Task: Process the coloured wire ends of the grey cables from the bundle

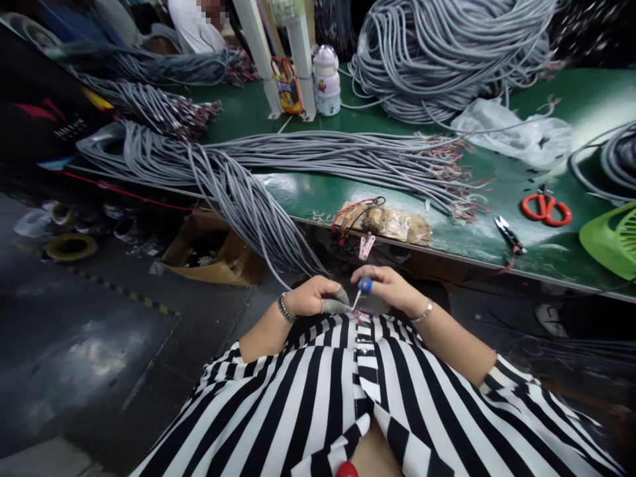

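My left hand (313, 296) is closed round the end of a grey cable (334, 306) held just above my striped shirt. Grey finger guards cover some of its fingertips. My right hand (390, 288) is closed on a small tool with a blue handle (365, 286), its thin tip pointing down at the cable end. The two hands nearly touch, close to my body and below the front edge of the green table (318, 195). A long bundle of grey cables (318, 156) lies across the table, and part of it hangs over the edge toward my left hand.
On the table are orange scissors (545, 207), small snips (507, 233), a taped block with wires (385, 222), a green fan (613, 240), a plastic bag (517, 132), a bottle (326, 81) and a big cable coil (447, 53). A cardboard box (213, 248) sits on the floor. Another person sits at the far side.
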Action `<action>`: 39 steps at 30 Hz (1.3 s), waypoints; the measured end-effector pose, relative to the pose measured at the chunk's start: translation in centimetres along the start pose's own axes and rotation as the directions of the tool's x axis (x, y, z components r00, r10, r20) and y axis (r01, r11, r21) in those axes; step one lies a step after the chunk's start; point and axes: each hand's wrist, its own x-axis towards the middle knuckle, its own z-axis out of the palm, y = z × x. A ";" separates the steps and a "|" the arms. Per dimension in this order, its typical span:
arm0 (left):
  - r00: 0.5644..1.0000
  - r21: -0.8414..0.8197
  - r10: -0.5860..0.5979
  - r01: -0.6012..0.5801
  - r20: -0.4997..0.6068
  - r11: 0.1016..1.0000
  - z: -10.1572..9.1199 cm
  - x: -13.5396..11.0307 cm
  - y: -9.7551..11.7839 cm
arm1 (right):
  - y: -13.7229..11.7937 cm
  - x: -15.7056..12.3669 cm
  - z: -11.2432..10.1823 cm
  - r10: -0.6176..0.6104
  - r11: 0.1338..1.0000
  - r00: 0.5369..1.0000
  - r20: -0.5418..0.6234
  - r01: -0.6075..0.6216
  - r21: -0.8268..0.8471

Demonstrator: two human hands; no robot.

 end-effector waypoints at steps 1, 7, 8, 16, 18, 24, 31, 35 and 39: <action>1.000 0.032 0.023 -0.022 -0.019 0.999 -0.1 0.1 0.2 | 0.5 0.0 -0.3 0.110 0.993 0.983 -0.145 -0.101 0.066; 0.921 0.042 0.094 -0.085 -0.378 0.996 -0.4 0.6 0.2 | 2.1 0.4 -2.1 0.487 0.838 0.729 -0.481 -0.234 0.493; 0.902 0.038 0.092 -0.083 -0.421 0.996 -0.4 0.9 0.0 | 2.0 0.8 -2.2 0.488 0.826 0.746 -0.454 -0.228 0.515; 0.815 -0.058 0.053 -0.105 -0.577 0.993 -0.3 4.4 -1.0 | 1.6 4.1 -1.2 0.470 0.752 0.817 -0.334 -0.172 0.637; 0.808 -0.081 0.040 -0.108 -0.588 0.991 -0.3 5.0 -1.0 | 1.6 4.3 -1.1 0.482 0.714 0.820 -0.310 -0.163 0.681; 0.815 -0.110 0.047 -0.135 -0.577 0.985 0.0 6.0 -1.6 | 2.1 4.7 -0.7 0.478 0.691 0.803 -0.358 -0.091 0.717; 0.825 -0.165 0.002 -0.116 -0.565 0.979 0.2 6.1 -1.8 | 2.2 5.1 -0.2 0.475 0.678 0.773 -0.421 -0.017 0.735; 0.830 -0.178 -0.020 -0.096 -0.557 0.979 0.3 6.0 -1.6 | 1.7 5.1 0.0 0.539 0.628 0.731 -0.419 -0.018 0.778; 0.838 -0.174 -0.019 -0.091 -0.545 0.980 0.5 5.4 -1.2 | 1.8 4.6 0.0 0.573 0.544 0.752 -0.326 -0.051 0.837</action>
